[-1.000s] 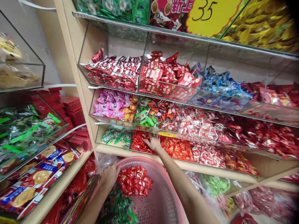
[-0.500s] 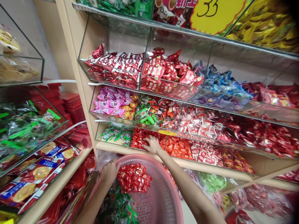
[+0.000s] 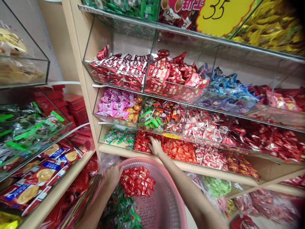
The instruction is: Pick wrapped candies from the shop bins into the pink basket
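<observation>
My left hand [image 3: 113, 175] is closed on the left side of the rim of a round pink plastic basket [image 3: 170, 183]. Inside the basket lie a heap of red-wrapped candies [image 3: 137, 181] and, nearer me, green-and-dark wrapped candies [image 3: 126, 208]. My right hand [image 3: 156, 147] reaches over the basket into a low shelf bin of small red-wrapped candies [image 3: 142, 141]. Its fingers are bent among the candies, with a gap between thumb and forefinger. Some fingertips are hidden, and no candy shows clearly in the hand.
Clear shelf dividers separate bins of orange-wrapped candies [image 3: 182, 152], green packets [image 3: 119, 136] and purple packets [image 3: 114, 100]. A wooden ledge [image 3: 114, 150] runs below the bins. To the left stands another shelf with biscuit packs [image 3: 40, 175]. Bagged sweets [image 3: 264, 200] lie low at the right.
My right hand has shifted slightly right within the red candy bin, and its fingers look more bent. My left hand stays at the basket rim. The view has moved slightly.
</observation>
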{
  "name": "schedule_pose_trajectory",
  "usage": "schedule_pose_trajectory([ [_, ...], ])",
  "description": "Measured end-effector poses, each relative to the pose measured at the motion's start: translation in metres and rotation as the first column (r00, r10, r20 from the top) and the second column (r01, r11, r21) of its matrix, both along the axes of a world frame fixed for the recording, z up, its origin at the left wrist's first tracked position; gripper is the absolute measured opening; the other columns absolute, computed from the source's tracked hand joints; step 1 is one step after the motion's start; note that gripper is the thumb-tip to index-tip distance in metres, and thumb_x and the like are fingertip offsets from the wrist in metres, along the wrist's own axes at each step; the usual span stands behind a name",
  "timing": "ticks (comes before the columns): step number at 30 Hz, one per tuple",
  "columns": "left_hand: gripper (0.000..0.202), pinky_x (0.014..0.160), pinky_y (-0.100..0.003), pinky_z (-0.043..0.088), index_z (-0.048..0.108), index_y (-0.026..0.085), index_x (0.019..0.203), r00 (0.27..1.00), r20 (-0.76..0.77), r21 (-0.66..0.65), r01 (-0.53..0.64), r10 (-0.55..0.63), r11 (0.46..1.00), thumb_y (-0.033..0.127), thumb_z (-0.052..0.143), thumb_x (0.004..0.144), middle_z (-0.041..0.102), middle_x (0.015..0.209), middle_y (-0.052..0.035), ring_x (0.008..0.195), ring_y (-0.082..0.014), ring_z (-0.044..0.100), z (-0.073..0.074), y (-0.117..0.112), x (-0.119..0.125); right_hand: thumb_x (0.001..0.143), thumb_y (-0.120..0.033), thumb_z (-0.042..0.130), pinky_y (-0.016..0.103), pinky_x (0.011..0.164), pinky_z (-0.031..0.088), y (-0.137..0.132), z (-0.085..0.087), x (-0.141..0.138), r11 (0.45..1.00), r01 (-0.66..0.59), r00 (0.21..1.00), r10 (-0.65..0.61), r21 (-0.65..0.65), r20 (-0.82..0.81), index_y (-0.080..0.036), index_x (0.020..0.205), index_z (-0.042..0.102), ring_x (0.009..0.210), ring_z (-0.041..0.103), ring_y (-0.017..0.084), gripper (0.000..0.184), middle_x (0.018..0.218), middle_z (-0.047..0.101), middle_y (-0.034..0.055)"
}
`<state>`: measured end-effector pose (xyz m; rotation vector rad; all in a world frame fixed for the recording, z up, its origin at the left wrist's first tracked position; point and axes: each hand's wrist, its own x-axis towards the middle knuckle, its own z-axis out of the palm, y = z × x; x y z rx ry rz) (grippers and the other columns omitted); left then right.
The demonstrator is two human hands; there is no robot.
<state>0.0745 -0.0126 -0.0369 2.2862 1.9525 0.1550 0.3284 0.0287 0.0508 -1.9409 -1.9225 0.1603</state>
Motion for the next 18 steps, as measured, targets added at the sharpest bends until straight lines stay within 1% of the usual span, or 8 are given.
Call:
schedule_pose_trajectory([
  [3,0.04,0.068,-0.034,0.047,0.057,0.012,0.108,1.0,-0.004,0.015,0.006,-0.006,1.0,0.036,0.031,0.09,0.069,0.092,-0.0152,0.083,-0.0268,0.066,0.001,-0.001,0.0,0.084,-0.014,0.039,0.03,0.088,0.033,0.003,0.002,0.001,1.0,0.015,1.0,-0.015,0.012,-0.012,-0.021,0.127,0.042,0.101,0.053,0.017,0.044,0.103,0.065,0.0051],
  [5,0.04,0.068,-0.034,0.047,0.057,0.012,0.107,1.0,-0.009,0.025,0.01,-0.009,1.0,0.037,0.03,0.09,0.069,0.091,-0.0151,0.083,-0.0267,0.066,0.001,-0.002,0.0,0.082,-0.015,0.041,0.029,0.087,0.034,0.003,0.005,0.002,1.0,-0.026,1.0,0.025,-0.018,-0.014,-0.022,0.125,0.045,0.102,0.053,0.017,0.044,0.104,0.066,0.003],
  [8,0.04,0.067,-0.034,0.047,0.057,0.012,0.106,1.0,-0.014,0.02,0.006,-0.006,1.0,0.037,0.031,0.091,0.069,0.09,-0.0151,0.082,-0.0276,0.066,0.003,-0.002,0.0,0.08,-0.02,0.047,0.032,0.092,0.032,0.003,0.006,0.002,0.991,-0.088,0.995,0.092,-0.097,0.045,-0.026,0.122,0.051,0.11,0.048,0.019,0.043,0.113,0.063,0.0016],
  [11,0.04,0.067,-0.034,0.047,0.057,0.012,0.108,1.0,-0.009,0.002,-0.003,0.003,1.0,0.038,0.031,0.091,0.069,0.092,-0.0155,0.083,-0.0272,0.066,0.006,-0.003,0.001,0.082,-0.026,0.05,0.037,0.095,0.028,0.003,0.005,0.0,0.984,-0.112,0.984,0.129,-0.136,0.124,-0.028,0.12,0.053,0.116,0.043,0.022,0.038,0.12,0.06,0.0026],
  [13,0.039,0.068,-0.033,0.047,0.057,0.012,0.108,1.0,-0.005,-0.007,-0.002,0.002,1.0,0.038,0.032,0.09,0.069,0.092,-0.0153,0.084,-0.0266,0.066,0.008,-0.003,0.001,0.085,-0.027,0.047,0.039,0.095,0.027,0.004,0.005,-0.002,0.985,-0.115,0.98,0.133,-0.127,0.145,-0.028,0.118,0.055,0.115,0.044,0.022,0.033,0.119,0.061,0.0034],
  [15,0.039,0.069,-0.033,0.047,0.057,0.012,0.107,1.0,-0.006,-0.01,0.005,-0.005,1.0,0.037,0.032,0.09,0.069,0.092,-0.0148,0.085,-0.0266,0.066,0.008,-0.002,0.001,0.088,-0.028,0.043,0.038,0.093,0.028,0.005,0.007,-0.002,0.991,-0.096,0.985,0.108,-0.089,0.137,-0.027,0.117,0.055,0.114,0.045,0.022,0.031,0.117,0.062,0.0044],
  [18,0.039,0.068,-0.034,0.047,0.057,0.012,0.108,1.0,-0.014,-0.001,0.012,-0.012,1.0,0.035,0.031,0.09,0.069,0.091,-0.0145,0.084,-0.0277,0.066,0.006,-0.001,0.0,0.089,-0.033,0.043,0.035,0.091,0.031,0.004,0.017,0.002,0.996,-0.084,0.988,0.085,-0.016,0.127,-0.025,0.119,0.054,0.113,0.047,0.023,0.032,0.117,0.062,0.0058],
])
